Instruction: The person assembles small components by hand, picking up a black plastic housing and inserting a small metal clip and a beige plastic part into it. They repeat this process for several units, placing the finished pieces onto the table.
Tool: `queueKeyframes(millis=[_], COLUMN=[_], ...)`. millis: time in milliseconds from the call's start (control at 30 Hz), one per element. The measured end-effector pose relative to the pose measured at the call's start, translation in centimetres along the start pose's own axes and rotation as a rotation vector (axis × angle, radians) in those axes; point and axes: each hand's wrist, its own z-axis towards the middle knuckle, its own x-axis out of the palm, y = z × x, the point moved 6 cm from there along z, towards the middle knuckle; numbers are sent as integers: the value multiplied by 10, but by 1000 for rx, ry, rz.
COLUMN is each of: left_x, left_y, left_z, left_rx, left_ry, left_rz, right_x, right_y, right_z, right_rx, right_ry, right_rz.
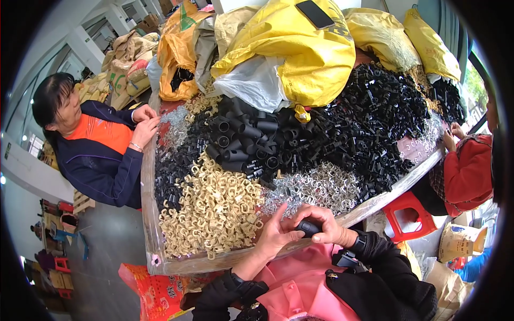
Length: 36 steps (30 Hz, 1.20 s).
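Near the table's front edge, my right hand (327, 224) curls its index finger and thumb around a smooth, rounded black plastic part (309, 228). My left hand (276, 235) meets the part's left end with its thumb, its index finger stretched up and away; its lower fingers are hidden. Just past my left hand lies a heap of pale gold, open-looped metal pieces (211, 206). Beyond my hands are silvery curved metal pieces (334, 187) and small shiny metal bits (286, 199). Large black tubes (241, 131) are piled farther back.
A wood-edged table (214, 263) carries the heaps. Small black parts (375, 117) cover its right side. A yellow sack (289, 48) with a phone (315, 14) stands at the back. Co-workers sit at left (96, 144) and right (471, 166). A red stool (409, 216) stands at right.
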Motion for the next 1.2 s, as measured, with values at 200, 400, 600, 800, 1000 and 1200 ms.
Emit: queueKeyframes(millis=[200, 400, 600, 800, 1000, 1200], left_x=[-17, -39, 7, 59, 76, 63], left_y=[-19, -55, -24, -5, 6, 11], left_z=[18, 52, 56, 53, 51, 48], left_rx=[55, 298, 243, 158, 172, 74], left_ry=[-103, -295, -43, 145, 276, 265], left_rz=[627, 906, 553, 468, 431, 320], right_x=[-52, -99, -81, -47, -36, -86], right_y=[26, 29, 9, -3, 7, -16], right_z=[-49, -147, -117, -91, -100, -195], right_rx=[212, 466, 274, 248, 316, 565], right_ry=[36, -218, -472, -342, -299, -582], right_rz=[-210, -425, 134, 453, 311, -50])
